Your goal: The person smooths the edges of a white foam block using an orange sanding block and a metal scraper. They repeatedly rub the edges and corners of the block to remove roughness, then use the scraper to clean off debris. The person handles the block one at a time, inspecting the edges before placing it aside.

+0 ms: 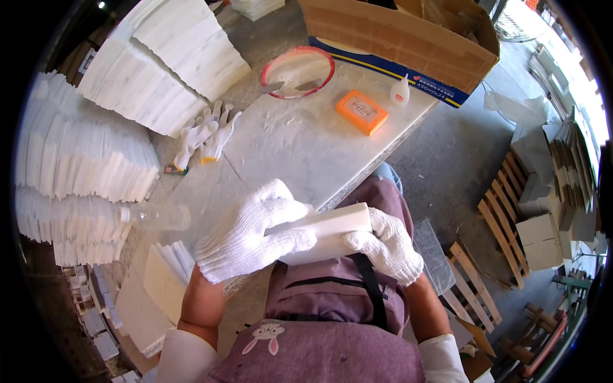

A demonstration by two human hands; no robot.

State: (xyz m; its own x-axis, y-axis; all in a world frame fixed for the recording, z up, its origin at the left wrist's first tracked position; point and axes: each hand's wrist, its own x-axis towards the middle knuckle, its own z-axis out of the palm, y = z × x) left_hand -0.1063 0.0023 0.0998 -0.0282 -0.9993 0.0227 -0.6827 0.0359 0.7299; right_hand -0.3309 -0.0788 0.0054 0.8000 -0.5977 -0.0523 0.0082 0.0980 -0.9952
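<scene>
Two gloved hands point(246, 233) (white knit) hold a white block point(335, 221).

Glare upper right — black rim

Free surface extends across the middle of the table point(274, 150), between the spare gloves point(207, 133) on the left and the orange pack point(362, 112) on the right. The red-rimmed dish point(264, 76), small white bottle point(400, 92) and cardboard box point(396, 39) limit access at the far side. The clear plastic bottle point(159, 217) and white slab stacks point(89, 140) obstruct the left side. A white block point(329, 230) fills the gap between the left hand point(246, 231) and right hand point(388, 246). Beyond the table's right edge, open space lies above the floor point(440, 150), bounded by wooden pallets point(504, 204).
</scene>
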